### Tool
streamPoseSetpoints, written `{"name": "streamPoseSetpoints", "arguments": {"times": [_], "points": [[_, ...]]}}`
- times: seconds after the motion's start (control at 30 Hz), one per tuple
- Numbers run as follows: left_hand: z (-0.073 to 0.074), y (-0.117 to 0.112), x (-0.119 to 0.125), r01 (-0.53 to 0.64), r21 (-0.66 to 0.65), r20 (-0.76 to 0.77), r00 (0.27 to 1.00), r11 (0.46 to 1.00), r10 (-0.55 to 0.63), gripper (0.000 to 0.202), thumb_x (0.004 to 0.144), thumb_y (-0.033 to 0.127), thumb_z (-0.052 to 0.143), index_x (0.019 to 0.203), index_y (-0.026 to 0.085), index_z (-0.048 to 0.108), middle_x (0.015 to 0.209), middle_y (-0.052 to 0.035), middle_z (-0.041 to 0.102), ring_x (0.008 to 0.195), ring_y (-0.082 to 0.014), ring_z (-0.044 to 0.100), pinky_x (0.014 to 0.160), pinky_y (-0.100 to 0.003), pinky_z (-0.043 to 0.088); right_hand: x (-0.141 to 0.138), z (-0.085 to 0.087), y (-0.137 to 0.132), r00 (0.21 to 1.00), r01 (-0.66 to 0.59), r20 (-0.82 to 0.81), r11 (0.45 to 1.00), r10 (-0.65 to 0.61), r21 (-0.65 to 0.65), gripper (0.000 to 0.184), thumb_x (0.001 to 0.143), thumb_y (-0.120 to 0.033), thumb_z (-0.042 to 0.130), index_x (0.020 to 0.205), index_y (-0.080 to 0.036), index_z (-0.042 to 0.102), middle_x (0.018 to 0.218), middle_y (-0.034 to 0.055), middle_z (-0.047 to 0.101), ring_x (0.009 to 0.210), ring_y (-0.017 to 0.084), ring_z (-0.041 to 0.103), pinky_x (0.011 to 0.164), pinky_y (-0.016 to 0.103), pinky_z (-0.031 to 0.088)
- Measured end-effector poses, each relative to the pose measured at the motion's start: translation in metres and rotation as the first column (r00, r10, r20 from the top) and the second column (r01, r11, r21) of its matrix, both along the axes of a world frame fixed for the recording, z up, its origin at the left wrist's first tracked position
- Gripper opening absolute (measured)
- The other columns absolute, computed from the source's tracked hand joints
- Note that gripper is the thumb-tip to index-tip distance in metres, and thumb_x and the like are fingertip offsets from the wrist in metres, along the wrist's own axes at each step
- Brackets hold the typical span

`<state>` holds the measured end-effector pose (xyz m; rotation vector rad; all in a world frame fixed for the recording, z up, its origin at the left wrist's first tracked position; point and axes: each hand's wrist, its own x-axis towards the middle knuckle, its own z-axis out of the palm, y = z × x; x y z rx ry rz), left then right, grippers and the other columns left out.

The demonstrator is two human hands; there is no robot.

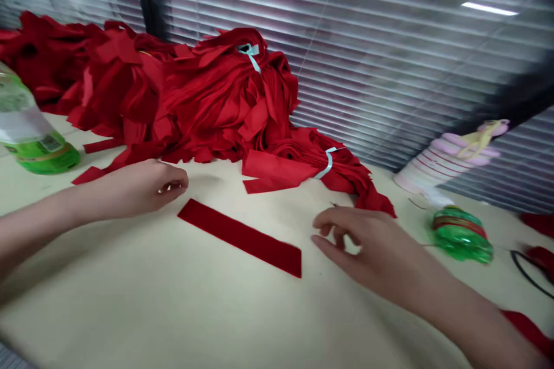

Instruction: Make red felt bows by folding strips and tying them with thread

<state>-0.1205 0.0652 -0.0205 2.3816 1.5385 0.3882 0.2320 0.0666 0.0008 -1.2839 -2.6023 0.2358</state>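
A flat dark red fabric strip (242, 237) lies slantwise on the pale table between my two hands. Just beyond its left end is my left hand (149, 187), its fingers curled in toward the thumb with a small gap inside; nothing shows in them. Past the strip's right end, my right hand (357, 239) hovers with thumb and fingers parted, holding nothing I can see. Neither hand touches the strip. Behind them lies a large heap of red fabric strips (208, 98), with a smaller bundle (298, 155) at its front right. Pale blue ties bind both.
At the left stands a bottle with green liquid (41, 138). On the right are a cut green bottle base (462, 233) and a white striped container (437, 164) with pink and yellow items on top. Window blinds (367, 57) rise behind the table (173, 305).
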Motion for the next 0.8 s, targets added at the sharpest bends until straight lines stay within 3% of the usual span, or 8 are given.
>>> {"name": "streamPoseSetpoints", "arguments": {"times": [0.1, 0.2, 0.3, 0.47, 0.63, 0.8], "points": [[-0.005, 0.006, -0.019, -0.054, -0.147, 0.021, 0.998, 0.988, 0.057, 0.02, 0.08, 0.029, 0.049, 0.086, 0.018, 0.063, 0.077, -0.0015, 0.063, 0.061, -0.0112, 0.054, 0.054, -0.02, 0.038, -0.068, -0.011, 0.005, 0.99, -0.138, -0.029, 0.987, 0.136, -0.079, 0.011, 0.077, -0.016, 0.056, 0.067, -0.018, 0.054, 0.067, 0.0024, 0.061, 0.057, 0.014, 0.055, 0.051, 0.024, 0.036], [-0.011, 0.004, -0.013, -0.022, -0.205, 0.099, 0.994, 0.978, 0.043, 0.024, 0.079, 0.027, 0.047, 0.095, 0.016, 0.063, 0.077, -0.001, 0.062, 0.064, -0.0116, 0.053, 0.054, -0.02, 0.037, -0.127, -0.026, 0.012, 0.969, -0.24, -0.074, 0.968, 0.235, -0.068, 0.01, 0.078, -0.024, 0.058, 0.072, -0.017, 0.054, 0.063, 0.0011, 0.059, 0.058, 0.014, 0.055, 0.051, 0.023, 0.035], [-0.017, -0.002, -0.002, 0.03, -0.198, 0.136, 0.991, 0.98, -0.003, 0.022, 0.079, 0.022, 0.045, 0.09, 0.017, 0.064, 0.075, -0.0005, 0.06, 0.064, -0.0115, 0.052, 0.055, -0.021, 0.037, -0.165, -0.041, 0.017, 0.953, -0.303, -0.045, 0.952, 0.301, -0.047, 0.02, 0.079, -0.036, 0.059, 0.078, -0.016, 0.056, 0.066, 0.0035, 0.061, 0.061, 0.017, 0.058, 0.051, 0.025, 0.034], [-0.021, -0.005, 0.001, 0.056, -0.116, 0.131, 0.99, 0.992, -0.04, 0.014, 0.078, 0.014, 0.045, 0.078, 0.015, 0.059, 0.078, -0.0023, 0.057, 0.069, -0.0124, 0.053, 0.06, -0.022, 0.041, -0.183, -0.061, 0.018, 0.963, -0.27, 0.006, 0.963, 0.269, 0.016, 0.021, 0.082, -0.037, 0.053, 0.086, -0.016, 0.054, 0.076, 0.0055, 0.064, 0.065, 0.021, 0.061, 0.053, 0.028, 0.036], [-0.022, -0.005, 0.0, 0.027, -0.131, 0.079, 0.997, 0.991, -0.017, 0.015, 0.079, 0.012, 0.044, 0.083, 0.016, 0.058, 0.082, -0.0038, 0.056, 0.072, -0.0141, 0.054, 0.061, -0.024, 0.042, -0.182, -0.073, 0.016, 0.955, -0.298, 0.035, 0.946, 0.296, 0.128, 0.013, 0.085, -0.027, 0.043, 0.087, -0.016, 0.051, 0.074, 0.0051, 0.061, 0.057, 0.02, 0.059, 0.049, 0.028, 0.032], [-0.022, -0.008, 0.004, -0.025, -0.117, 0.125, 0.991, 0.993, 0.039, 0.013, 0.082, 0.017, 0.043, 0.081, 0.016, 0.056, 0.078, -0.0028, 0.058, 0.069, -0.0133, 0.051, 0.059, -0.024, 0.039, -0.178, -0.078, 0.019, 0.926, -0.311, -0.199, 0.947, 0.322, 0.084, 0.01, 0.084, -0.018, 0.039, 0.076, -0.017, 0.045, 0.064, 0.0017, 0.055, 0.051, 0.014, 0.052, 0.048, 0.025, 0.032]]}}
